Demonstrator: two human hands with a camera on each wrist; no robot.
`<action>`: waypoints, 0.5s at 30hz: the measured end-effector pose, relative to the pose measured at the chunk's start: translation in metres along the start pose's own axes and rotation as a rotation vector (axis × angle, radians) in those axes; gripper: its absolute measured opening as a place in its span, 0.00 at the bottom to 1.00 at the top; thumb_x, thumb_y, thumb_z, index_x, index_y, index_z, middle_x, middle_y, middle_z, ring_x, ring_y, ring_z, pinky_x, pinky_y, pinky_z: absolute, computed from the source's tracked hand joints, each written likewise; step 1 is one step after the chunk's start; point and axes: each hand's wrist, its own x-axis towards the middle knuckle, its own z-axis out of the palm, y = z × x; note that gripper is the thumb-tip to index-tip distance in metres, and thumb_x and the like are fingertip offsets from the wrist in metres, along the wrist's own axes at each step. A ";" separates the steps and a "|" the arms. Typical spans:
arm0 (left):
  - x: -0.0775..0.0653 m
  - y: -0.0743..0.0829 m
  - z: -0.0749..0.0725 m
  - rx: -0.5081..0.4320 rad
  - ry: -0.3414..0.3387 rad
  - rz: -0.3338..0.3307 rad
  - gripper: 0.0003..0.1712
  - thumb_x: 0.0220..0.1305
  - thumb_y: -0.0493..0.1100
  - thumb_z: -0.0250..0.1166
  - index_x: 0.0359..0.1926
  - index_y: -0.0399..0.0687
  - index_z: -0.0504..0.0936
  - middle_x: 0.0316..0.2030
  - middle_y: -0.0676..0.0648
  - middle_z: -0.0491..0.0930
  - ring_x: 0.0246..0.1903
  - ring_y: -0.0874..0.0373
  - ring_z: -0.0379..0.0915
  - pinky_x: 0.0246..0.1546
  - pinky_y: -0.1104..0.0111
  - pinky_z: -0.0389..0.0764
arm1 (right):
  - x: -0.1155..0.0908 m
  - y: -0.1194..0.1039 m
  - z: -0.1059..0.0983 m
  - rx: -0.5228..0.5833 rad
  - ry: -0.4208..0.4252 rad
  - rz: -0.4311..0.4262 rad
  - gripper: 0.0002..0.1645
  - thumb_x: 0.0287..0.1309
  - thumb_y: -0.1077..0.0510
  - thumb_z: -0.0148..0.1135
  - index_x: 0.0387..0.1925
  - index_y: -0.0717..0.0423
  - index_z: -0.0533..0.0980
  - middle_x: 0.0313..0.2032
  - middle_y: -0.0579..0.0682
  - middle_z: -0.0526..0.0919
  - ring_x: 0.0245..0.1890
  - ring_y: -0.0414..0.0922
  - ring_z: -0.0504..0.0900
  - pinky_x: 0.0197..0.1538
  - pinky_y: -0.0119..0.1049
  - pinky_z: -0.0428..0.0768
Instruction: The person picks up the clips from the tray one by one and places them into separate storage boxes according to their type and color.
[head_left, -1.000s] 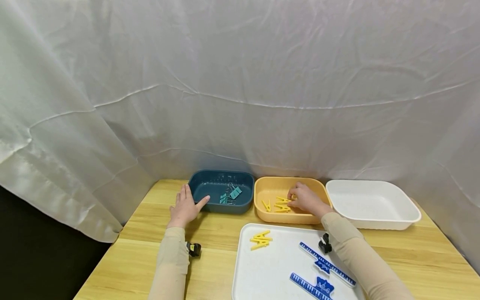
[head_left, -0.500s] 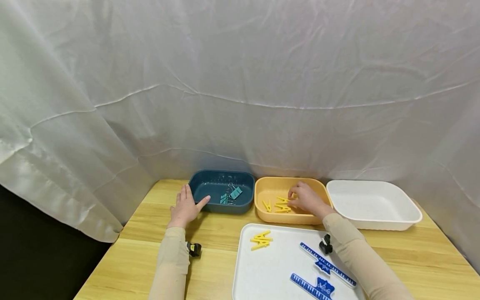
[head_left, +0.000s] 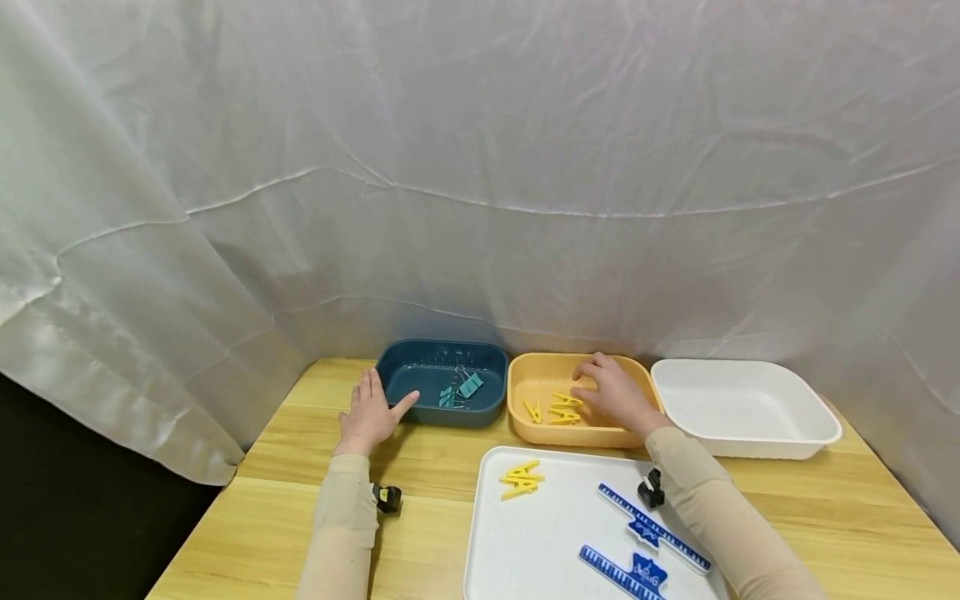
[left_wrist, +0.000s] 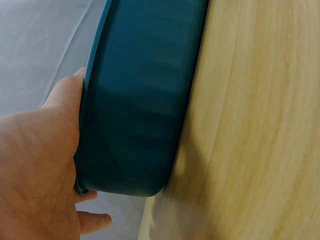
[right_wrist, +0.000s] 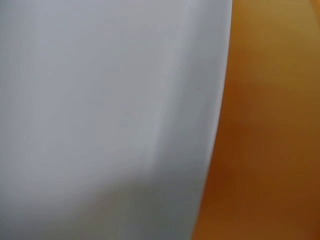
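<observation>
– "Head view: the right hand (head_left: 617,398), fingers parted, grips nothing, just beside yellow pegs (head_left: 570,417) in the orange bin (head_left: 547,434)!"
– "And that lettering on the blue ruler clip (head_left: 647,572)?"
– "Too small to read surely. Left wrist: the left hand (left_wrist: 37,160), fingers straight, touches the blue bin (left_wrist: 132,110)."
– "Right wrist: blurred white edge (right_wrist: 187,120) beside orange."

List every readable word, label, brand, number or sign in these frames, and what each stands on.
"Music" (likely; stylised and small): lower blue-and-white piano-key-patterned flat clip.
Upper blue-and-white piano-key-patterned flat clip: emblem lettering too small to read.
Yellow label on the black boxy left-wrist camera: too small to tell any text.
Nothing else is readable.
</observation>
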 end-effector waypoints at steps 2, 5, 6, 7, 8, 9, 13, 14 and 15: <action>0.000 0.001 0.000 0.002 0.000 -0.001 0.62 0.63 0.76 0.47 0.77 0.39 0.31 0.77 0.37 0.30 0.76 0.35 0.33 0.65 0.29 0.47 | -0.002 -0.001 -0.002 0.017 0.019 0.006 0.12 0.57 0.51 0.69 0.40 0.53 0.82 0.43 0.51 0.76 0.45 0.50 0.74 0.52 0.48 0.76; 0.001 0.001 0.001 0.009 0.001 0.004 0.63 0.63 0.77 0.46 0.77 0.39 0.32 0.77 0.37 0.30 0.76 0.35 0.33 0.65 0.29 0.47 | -0.005 -0.002 -0.004 0.029 0.043 0.005 0.13 0.58 0.51 0.68 0.41 0.53 0.82 0.44 0.51 0.76 0.46 0.50 0.73 0.52 0.48 0.76; 0.001 0.001 0.001 0.012 0.001 0.006 0.63 0.62 0.78 0.46 0.77 0.39 0.32 0.77 0.37 0.30 0.76 0.35 0.33 0.65 0.29 0.47 | -0.006 -0.003 -0.005 0.037 0.049 0.005 0.13 0.58 0.51 0.69 0.41 0.54 0.82 0.44 0.52 0.76 0.46 0.50 0.73 0.52 0.48 0.75; 0.001 0.001 0.002 0.013 0.000 0.008 0.64 0.61 0.79 0.45 0.77 0.39 0.32 0.77 0.37 0.30 0.76 0.35 0.33 0.65 0.29 0.47 | -0.007 -0.004 -0.006 0.038 0.053 0.001 0.13 0.58 0.51 0.68 0.42 0.54 0.82 0.44 0.52 0.76 0.46 0.49 0.73 0.52 0.48 0.75; 0.002 0.001 0.002 0.012 -0.001 0.011 0.64 0.61 0.79 0.45 0.77 0.39 0.32 0.77 0.37 0.30 0.76 0.34 0.33 0.65 0.29 0.47 | -0.008 -0.004 -0.007 0.038 0.056 -0.003 0.13 0.58 0.51 0.68 0.42 0.54 0.82 0.44 0.52 0.76 0.46 0.49 0.73 0.51 0.47 0.75; 0.002 0.001 0.002 0.013 -0.003 0.013 0.64 0.61 0.79 0.45 0.77 0.39 0.31 0.77 0.37 0.30 0.76 0.34 0.33 0.65 0.28 0.47 | -0.009 -0.005 -0.008 0.034 0.057 -0.009 0.14 0.58 0.51 0.68 0.42 0.53 0.82 0.44 0.52 0.76 0.46 0.49 0.73 0.51 0.47 0.75; 0.003 0.002 0.002 0.013 -0.008 0.013 0.63 0.62 0.78 0.45 0.76 0.40 0.29 0.77 0.37 0.29 0.76 0.35 0.32 0.65 0.29 0.47 | -0.012 -0.008 -0.012 0.019 0.066 -0.040 0.14 0.58 0.49 0.68 0.42 0.52 0.82 0.44 0.52 0.76 0.45 0.48 0.73 0.50 0.46 0.75; 0.003 0.003 0.002 0.015 -0.011 0.012 0.63 0.62 0.78 0.45 0.76 0.40 0.29 0.77 0.38 0.29 0.76 0.35 0.32 0.65 0.29 0.47 | -0.012 -0.009 -0.012 0.018 0.069 -0.050 0.14 0.58 0.49 0.68 0.41 0.52 0.82 0.44 0.52 0.76 0.45 0.48 0.73 0.50 0.46 0.75; 0.003 0.003 0.002 0.015 -0.012 0.011 0.64 0.62 0.78 0.45 0.76 0.40 0.29 0.77 0.37 0.29 0.76 0.35 0.32 0.65 0.29 0.47 | -0.014 -0.010 -0.013 0.016 0.070 -0.057 0.14 0.58 0.49 0.68 0.41 0.52 0.82 0.43 0.52 0.76 0.44 0.48 0.73 0.50 0.46 0.75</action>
